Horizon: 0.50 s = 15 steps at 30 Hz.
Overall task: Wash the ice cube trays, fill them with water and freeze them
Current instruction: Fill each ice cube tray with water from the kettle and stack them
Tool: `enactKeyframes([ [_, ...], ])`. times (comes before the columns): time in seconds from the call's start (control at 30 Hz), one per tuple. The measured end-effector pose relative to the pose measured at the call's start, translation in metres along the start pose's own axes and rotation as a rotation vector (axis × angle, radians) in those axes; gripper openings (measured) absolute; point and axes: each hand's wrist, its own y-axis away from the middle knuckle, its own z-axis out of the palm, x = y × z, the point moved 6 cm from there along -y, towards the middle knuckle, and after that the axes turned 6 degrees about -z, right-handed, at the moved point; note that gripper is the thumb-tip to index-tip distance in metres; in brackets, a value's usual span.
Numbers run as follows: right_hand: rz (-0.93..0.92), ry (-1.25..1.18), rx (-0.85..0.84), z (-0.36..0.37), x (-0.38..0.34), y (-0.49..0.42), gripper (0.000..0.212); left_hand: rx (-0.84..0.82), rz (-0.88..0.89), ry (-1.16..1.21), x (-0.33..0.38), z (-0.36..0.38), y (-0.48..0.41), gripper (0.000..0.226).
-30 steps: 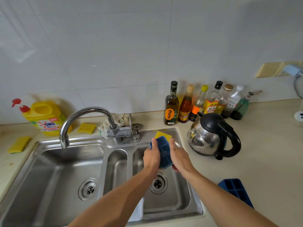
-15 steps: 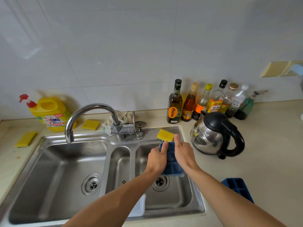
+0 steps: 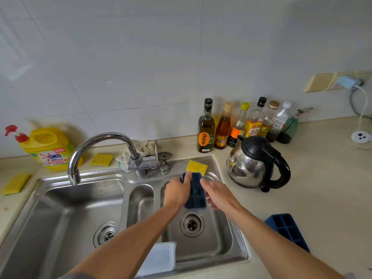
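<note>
Left hand: your left hand [image 3: 177, 193] grips the blue ice cube tray [image 3: 196, 191] by its left long edge. The thumb is hooked over the far corner, and the other fingers are out of sight beneath the tray.
Right hand: your right hand [image 3: 219, 195] lies along the tray's right edge with the forefinger straight, pointing at the far corner. It's smeared with blur and the lower fingers tuck underneath. You can't tell whether it grips or only touches.
Tray in hand: it's up in the air over the right basin of the sink [image 3: 213, 244], just above the drain [image 3: 192, 224], cells facing you. Your left hand covers its left side, and what's in the cells can't be made out.
Second tray: the second tray [image 3: 286, 231] sits on the counter right of the sink, cells up. Your right forearm cuts off its near-left edge.
Sponge: the yellow sponge [image 3: 196, 167] lies on the sink's back ledge just beyond the held tray, its near corner hidden behind the tray's far end.
Tap: the spout of the tap [image 3: 100, 144] hangs over the left basin, well apart from the tray.
White container: a white container [image 3: 161, 258] sits at the sink's near rim, partly under your left forearm. You can't tell what it is.
Kettle: the kettle [image 3: 253, 164] stands just right of the sink.
Bottles: a row of bottles [image 3: 239, 125] lines the wall behind the kettle, most labels too small to read.
</note>
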Motion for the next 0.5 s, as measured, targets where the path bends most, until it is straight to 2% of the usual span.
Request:
enactKeyframes([
  [0.17,0.027,-0.134,-0.1,0.008,0.009,0.009,0.021,-0.005,0.127,-0.056,0.004,-0.003,-0.006,0.047],
  [0.33,0.059,-0.321,-0.084,0.014,0.009,0.013,0.017,-0.063,0.091,0.062,0.001,0.007,-0.006,0.047],
  [0.5,0.053,-0.27,-0.051,0.007,0.009,0.014,0.013,-0.118,-0.011,0.182,-0.004,0.016,-0.004,0.048],
])
